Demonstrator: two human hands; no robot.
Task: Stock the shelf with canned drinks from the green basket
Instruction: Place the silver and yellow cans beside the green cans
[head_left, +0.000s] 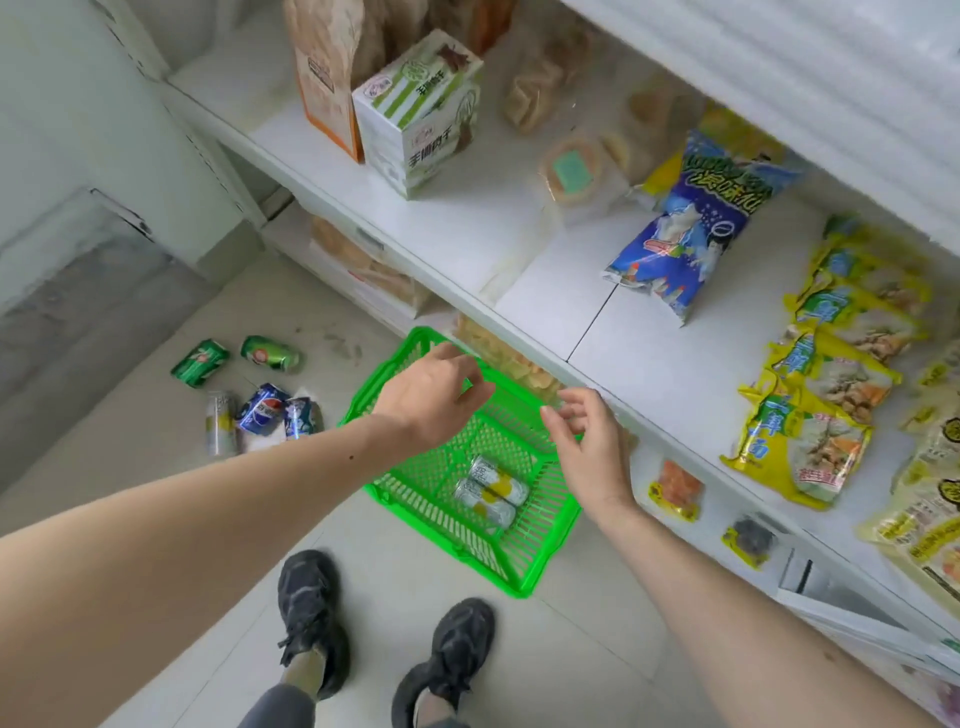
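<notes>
Two black shoes (384, 649) stand at six o'clock. Above them the green basket (524, 564) sits on the floor, with two silver cans (493, 491) inside it — still to be stocked. Both hands hover over it, empty: left hand (431, 400) and right hand (592, 447), fingers loosely spread. Five loose cans (249, 389) lie at nine o'clock. The shelf (675, 364) at two o'clock shows snacks only — no cans visible.
</notes>
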